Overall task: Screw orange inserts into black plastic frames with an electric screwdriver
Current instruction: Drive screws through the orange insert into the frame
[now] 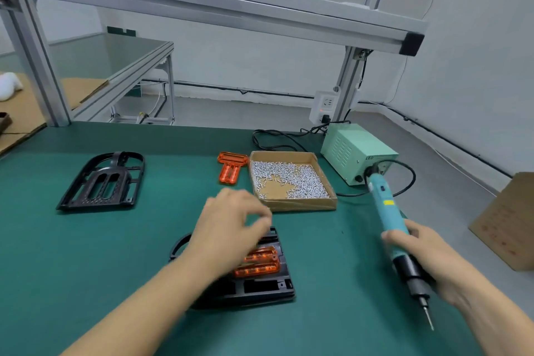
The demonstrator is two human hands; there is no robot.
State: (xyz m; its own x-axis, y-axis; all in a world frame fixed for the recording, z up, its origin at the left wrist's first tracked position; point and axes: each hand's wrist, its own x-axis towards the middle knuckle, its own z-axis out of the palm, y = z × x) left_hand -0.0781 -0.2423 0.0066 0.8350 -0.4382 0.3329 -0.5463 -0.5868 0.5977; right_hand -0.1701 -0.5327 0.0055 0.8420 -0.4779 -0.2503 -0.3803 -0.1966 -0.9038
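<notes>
The green bench (86, 254) carries the work. Nearest the person lies a black frame (260, 289) with an orange insert (260, 264) seated in it; the insert's two ribbed bars show at the frame's centre.

The left hand (231, 228) hovers over the far part of this frame, covering it in part. The hand is blurred; its fingers appear loosely curled with the tips drawn toward each other, but whether they pinch anything cannot be told.

The right hand (427, 260) is wrapped round the teal electric screwdriver (396, 228), gripping it low on the body near the black collar. The tool is tilted, bit pointing down and toward the person, clear of the frame and to its right. Its cable runs back to the pale green power unit (357, 153) at the bench's far right.

A shallow cardboard tray (303, 204) of silver screws (291, 179) sits just beyond the left hand, between the near frame and the power unit. A second orange insert (231, 167) lies loose just beside the tray's left wall. A second black frame (104, 182), without insert, lies well apart to the far left.

A brown cardboard box (511, 222) stands at the right edge. An aluminium-profile shelf (202, 0) spans above the bench.
</notes>
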